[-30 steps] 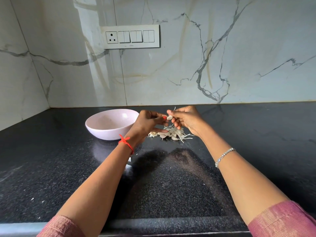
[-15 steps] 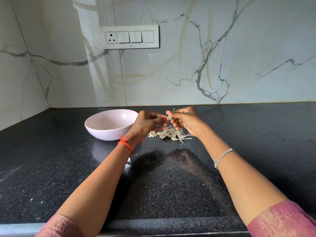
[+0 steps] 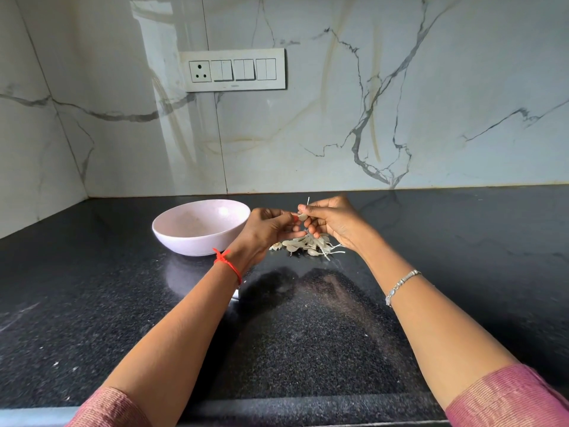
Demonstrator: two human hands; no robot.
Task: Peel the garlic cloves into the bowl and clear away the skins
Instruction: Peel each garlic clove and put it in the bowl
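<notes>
Black desk (image 3: 308, 334) carries the pink bowl (image 3: 197, 241). My left hand (image 3: 266, 229) and right hand (image 3: 334, 224) hang over the garlic pile (image 3: 311, 246), both pinching one garlic clove (image 3: 302, 216). Being tiny, it might pop out and miss the bowl.

Hardly anything is moving. The left hand (image 3: 271, 229) and right hand (image 3: 334, 221) are making only tiny working motions on the clove (image 3: 302, 216) pinched between them, and the skin strand (image 3: 308, 201) above it is tipping slightly leftward. The whole view is drifting a touch, so the bowl (image 3: 184, 241) is sitting marginally lower in frame.
</notes>
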